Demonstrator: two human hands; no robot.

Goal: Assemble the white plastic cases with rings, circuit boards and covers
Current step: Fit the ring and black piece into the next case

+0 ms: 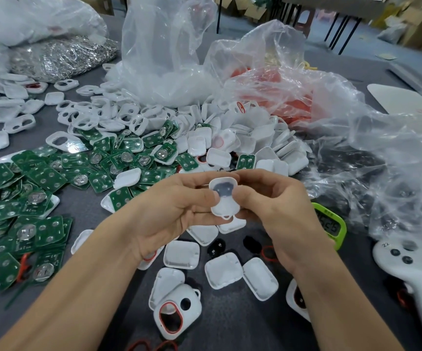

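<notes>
Both hands hold one white plastic case point(223, 198) up in front of me, its hollow side toward the camera with a dark insert in the upper half. My left hand point(177, 211) pinches its left edge and my right hand point(275, 211) pinches its right edge. Green circuit boards point(40, 198) lie heaped on the left. White covers point(223, 273) lie on the table below my hands. A case with a red ring point(177, 312) fitted lies nearest me. Loose red rings point(269, 253) and black inserts point(216, 248) sit nearby.
Clear plastic bags point(169, 51) with white parts and red rings point(290, 97) stand behind. A bag of metal rings point(63, 57) is at the far left. A green timer point(330, 224) and a white controller point(407, 262) lie at the right.
</notes>
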